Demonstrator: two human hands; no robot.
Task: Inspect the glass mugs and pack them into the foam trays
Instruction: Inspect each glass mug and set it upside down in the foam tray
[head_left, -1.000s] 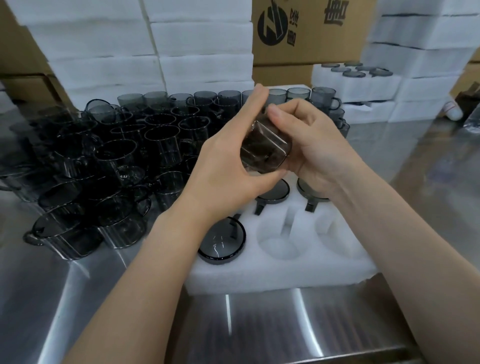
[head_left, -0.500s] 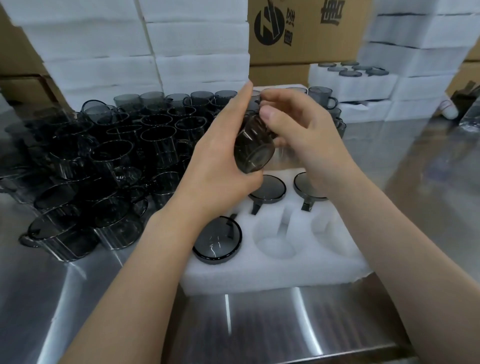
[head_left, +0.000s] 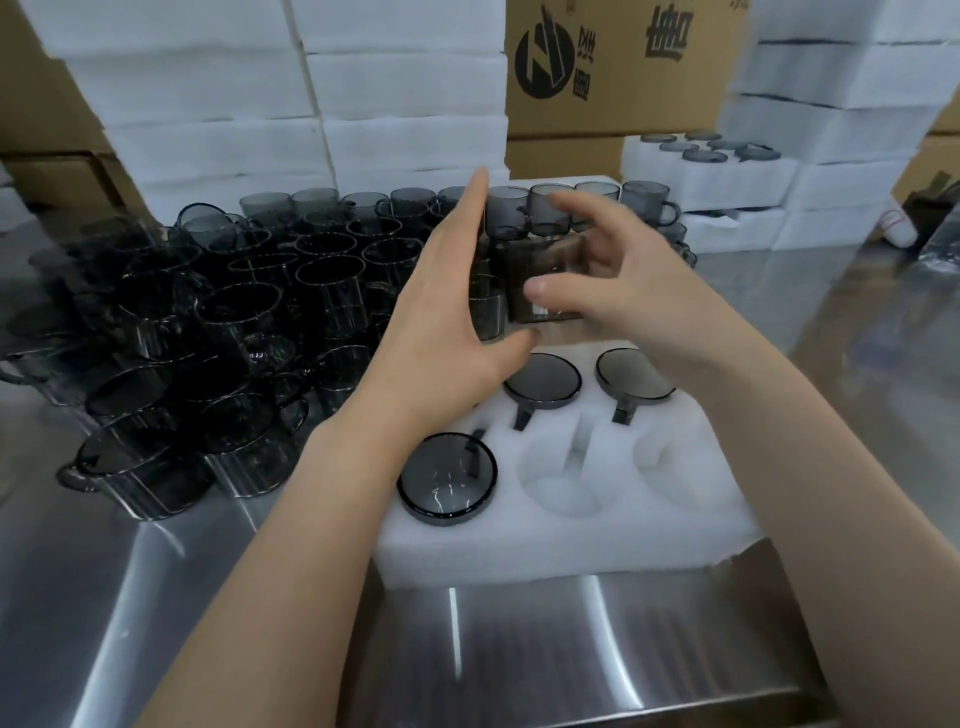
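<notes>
Turned since the earlier frame, the glass mug (head_left: 550, 275) shows its side, gripped in the right hand (head_left: 634, 291). The left hand (head_left: 441, 332), fingers straight, is just left of it, and the foam tray (head_left: 571, 545) lies below both hands.

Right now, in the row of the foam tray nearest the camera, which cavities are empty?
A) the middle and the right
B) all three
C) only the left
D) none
A: a smoky glass mug sits bottom up at the left, while the middle cavity and the right cavity of the foam tray show only white foam.
</notes>
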